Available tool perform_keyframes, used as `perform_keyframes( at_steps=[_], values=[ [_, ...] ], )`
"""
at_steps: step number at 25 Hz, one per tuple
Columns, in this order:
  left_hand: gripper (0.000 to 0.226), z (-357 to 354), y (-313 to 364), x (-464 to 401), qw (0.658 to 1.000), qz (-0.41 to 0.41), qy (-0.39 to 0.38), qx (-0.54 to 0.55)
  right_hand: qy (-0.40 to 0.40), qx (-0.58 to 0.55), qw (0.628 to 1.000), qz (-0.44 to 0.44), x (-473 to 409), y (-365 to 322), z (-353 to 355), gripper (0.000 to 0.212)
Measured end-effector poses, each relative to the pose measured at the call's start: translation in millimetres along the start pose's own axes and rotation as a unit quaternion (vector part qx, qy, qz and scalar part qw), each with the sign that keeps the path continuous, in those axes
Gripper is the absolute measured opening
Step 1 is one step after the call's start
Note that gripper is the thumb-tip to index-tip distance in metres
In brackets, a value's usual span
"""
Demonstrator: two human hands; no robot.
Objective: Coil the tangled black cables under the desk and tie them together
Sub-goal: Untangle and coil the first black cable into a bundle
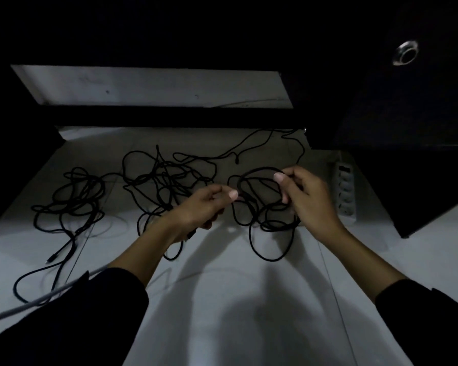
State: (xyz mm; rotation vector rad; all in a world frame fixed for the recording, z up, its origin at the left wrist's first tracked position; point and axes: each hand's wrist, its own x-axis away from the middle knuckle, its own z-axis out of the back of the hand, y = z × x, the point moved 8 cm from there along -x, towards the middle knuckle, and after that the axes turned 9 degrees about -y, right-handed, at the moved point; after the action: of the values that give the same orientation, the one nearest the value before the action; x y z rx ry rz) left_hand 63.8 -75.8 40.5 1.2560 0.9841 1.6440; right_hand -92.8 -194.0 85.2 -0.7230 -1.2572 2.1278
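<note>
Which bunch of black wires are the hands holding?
The right-most bunch. The right hand grips its loops and the left hand pinches its strand. The middle bunch and left bunch lie untouched.

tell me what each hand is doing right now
Left hand: pinching a strand of the thin black cable.
Right hand: gripping the coiled loops of the same cable.

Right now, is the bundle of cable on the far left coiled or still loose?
Loose. The far-left bundle lies spread on the floor in uneven overlapping loops, with ends trailing towards the camera. No tie is visible, and neither hand touches it.
</note>
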Motion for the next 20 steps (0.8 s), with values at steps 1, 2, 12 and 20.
perform_keyframes(
  at_steps=[1, 2, 12, 20],
  values=[
    [0.025, 0, 1, -1, 1.0, -0.009, 0.0, -0.025, 0.013, -0.027, 0.999, -0.01, -1, 0, 3, 0.013],
    [0.028, 1, 0, -2, 0.999, -0.015, 0.01, -0.035, 0.024, -0.06, 0.998, -0.019, -2, 0, 6, 0.011],
    [0.024, 19, 7, -10, 0.931, -0.055, 0.099, 0.346, -0.25, -0.066, 0.959, -0.115, 19, 7, -35, 0.014],
    [0.025, 3, 18, -12, 0.939, -0.08, 0.05, 0.329, -0.175, -0.246, 0.932, -0.201, 19, 24, -59, 0.019]
  ],
)
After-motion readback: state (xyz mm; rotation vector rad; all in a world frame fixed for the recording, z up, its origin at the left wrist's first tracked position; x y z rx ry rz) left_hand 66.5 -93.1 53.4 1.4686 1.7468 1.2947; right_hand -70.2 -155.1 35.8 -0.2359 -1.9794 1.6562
